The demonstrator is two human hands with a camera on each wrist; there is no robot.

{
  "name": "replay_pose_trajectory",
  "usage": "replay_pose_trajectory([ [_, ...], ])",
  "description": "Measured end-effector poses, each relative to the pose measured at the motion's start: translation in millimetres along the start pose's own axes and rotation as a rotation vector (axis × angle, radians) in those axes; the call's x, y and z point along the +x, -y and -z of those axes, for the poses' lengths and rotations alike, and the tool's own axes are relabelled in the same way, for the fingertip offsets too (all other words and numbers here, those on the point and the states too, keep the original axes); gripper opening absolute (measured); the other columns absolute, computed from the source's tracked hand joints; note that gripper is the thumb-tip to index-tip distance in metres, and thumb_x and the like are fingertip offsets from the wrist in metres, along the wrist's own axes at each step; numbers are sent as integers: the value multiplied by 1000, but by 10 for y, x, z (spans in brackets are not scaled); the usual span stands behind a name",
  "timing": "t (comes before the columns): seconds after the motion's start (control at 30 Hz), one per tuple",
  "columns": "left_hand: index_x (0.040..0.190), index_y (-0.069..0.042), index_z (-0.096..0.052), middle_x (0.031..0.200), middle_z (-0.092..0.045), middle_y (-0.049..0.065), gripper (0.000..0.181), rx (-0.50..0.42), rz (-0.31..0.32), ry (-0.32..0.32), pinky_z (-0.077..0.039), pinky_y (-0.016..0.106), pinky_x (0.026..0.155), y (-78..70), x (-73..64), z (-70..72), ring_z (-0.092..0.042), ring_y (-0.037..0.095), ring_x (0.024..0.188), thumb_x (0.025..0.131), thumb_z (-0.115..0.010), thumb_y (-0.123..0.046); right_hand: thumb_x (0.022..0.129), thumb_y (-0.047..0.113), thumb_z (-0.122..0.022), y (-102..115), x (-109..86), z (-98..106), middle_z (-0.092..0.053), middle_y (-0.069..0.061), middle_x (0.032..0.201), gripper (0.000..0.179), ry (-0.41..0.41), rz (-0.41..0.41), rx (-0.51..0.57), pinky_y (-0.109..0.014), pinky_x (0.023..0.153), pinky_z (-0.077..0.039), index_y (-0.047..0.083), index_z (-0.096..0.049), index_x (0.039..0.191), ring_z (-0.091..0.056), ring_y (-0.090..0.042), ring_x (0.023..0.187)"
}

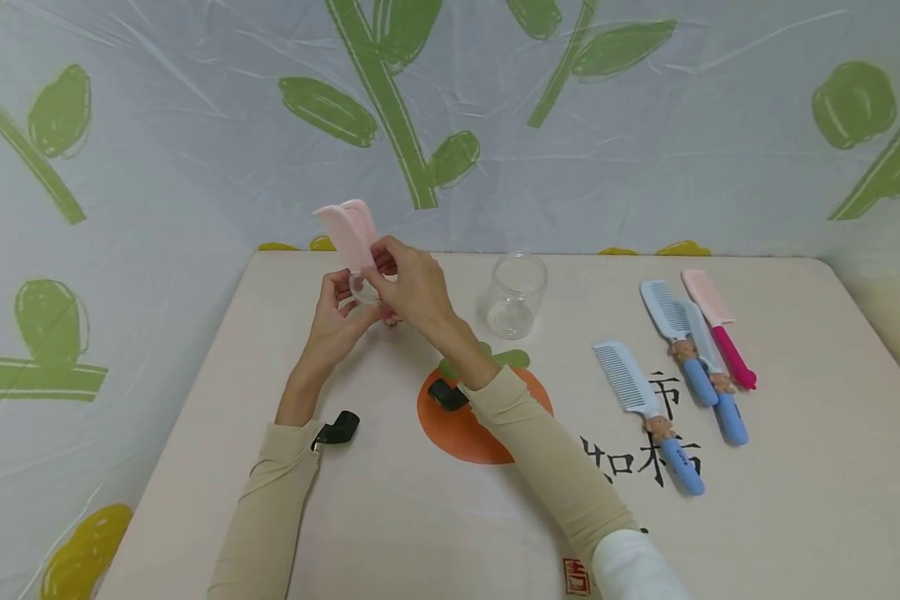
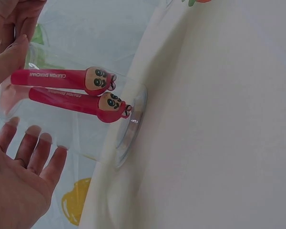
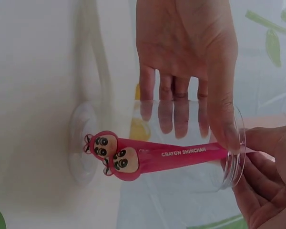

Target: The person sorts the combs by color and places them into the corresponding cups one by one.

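Observation:
My left hand (image 1: 330,327) holds a clear jar (image 3: 195,179) near its rim, thumb on one side and fingers on the other. Two pink combs stand in it, their dark pink handles (image 2: 55,79) inside and ending in small cartoon heads with bows. Above the rim, the light pink toothed part of the front comb (image 1: 345,236) overlaps that of the other comb (image 1: 362,218). With thumb and fingers, my right hand (image 1: 417,287) pinches a comb right at the jar's mouth. The jar's base is close over the table in both wrist views.
A second clear jar (image 1: 518,292) stands right of my hands. Farther right lie a blue comb (image 1: 621,379), two more overlapping blue combs (image 1: 663,310) and a pink comb (image 1: 708,298) with a dark pink handle. The table's back edge (image 1: 450,253) meets a leaf-patterned sheet (image 1: 645,167).

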State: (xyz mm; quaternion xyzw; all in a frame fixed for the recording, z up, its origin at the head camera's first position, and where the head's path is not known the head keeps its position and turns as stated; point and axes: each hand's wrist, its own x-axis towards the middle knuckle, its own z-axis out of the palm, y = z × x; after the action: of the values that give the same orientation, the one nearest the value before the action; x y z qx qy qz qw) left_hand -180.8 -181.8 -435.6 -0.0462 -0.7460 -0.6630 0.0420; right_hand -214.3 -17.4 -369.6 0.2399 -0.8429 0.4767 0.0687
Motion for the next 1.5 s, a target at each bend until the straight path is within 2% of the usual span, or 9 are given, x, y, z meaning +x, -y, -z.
replay_pose_trajectory([
  [0.2,135,-8,-38,137,-36,24,64,-11,-18,-3,-33,45,116,-17,-1,-21,-37,37,132,88,-81,-13,96,11,-74,-2,4,27,-74,-9,105,26,-5,-9,49,-26,89,-55,1,-67,118,-73,-20,96],
  [0.37,137,-7,-37,134,-37,21,65,-17,-8,-3,-33,45,115,-20,1,-40,-35,38,133,88,-80,-11,95,5,-73,-30,-7,46,-72,-13,105,24,-16,11,121,-27,90,-56,-3,-65,117,-71,-22,95],
  [0.57,142,-3,-34,142,-37,24,70,-8,19,6,-31,48,117,-63,4,-56,-36,35,134,89,-78,-11,95,2,-72,-82,18,67,-71,-14,103,22,-41,43,149,-26,85,-56,-5,-66,115,-67,-22,92],
  [0.8,141,2,-32,140,-33,30,69,5,35,19,-30,51,117,-299,-75,-73,-33,40,135,90,-77,-9,96,6,-73,-85,69,58,-71,-13,101,23,-29,44,135,-22,80,-55,-4,-66,115,-67,-20,86],
  [0.97,140,-3,-35,139,-34,27,68,-11,14,15,-30,48,117,-158,-34,-59,-35,38,134,89,-79,-12,97,7,-72,-72,69,87,-70,-12,98,18,-5,49,97,-26,79,-55,-3,-67,111,-66,-20,86],
  [1.03,141,-4,-35,139,-34,27,68,-12,22,13,-30,47,117,-177,-43,-68,-35,37,134,89,-79,-12,97,7,-72,-71,65,112,-70,-11,97,17,8,55,72,-30,81,-56,-2,-67,109,-65,-20,88],
  [1.17,142,0,-33,140,-34,30,68,8,56,14,-28,53,119,-346,-107,-101,-33,38,135,90,-77,-9,97,8,-72,-66,53,159,-70,-11,98,16,26,51,19,-31,81,-54,-2,-67,108,-64,-21,91],
  [1.5,139,-3,-34,137,-36,25,64,-8,51,13,-28,53,119,-346,-126,-94,-36,29,130,90,-75,-6,98,9,-70,-25,29,224,-70,-10,96,13,126,97,-8,-28,79,-53,-1,-66,106,-65,-20,91],
])
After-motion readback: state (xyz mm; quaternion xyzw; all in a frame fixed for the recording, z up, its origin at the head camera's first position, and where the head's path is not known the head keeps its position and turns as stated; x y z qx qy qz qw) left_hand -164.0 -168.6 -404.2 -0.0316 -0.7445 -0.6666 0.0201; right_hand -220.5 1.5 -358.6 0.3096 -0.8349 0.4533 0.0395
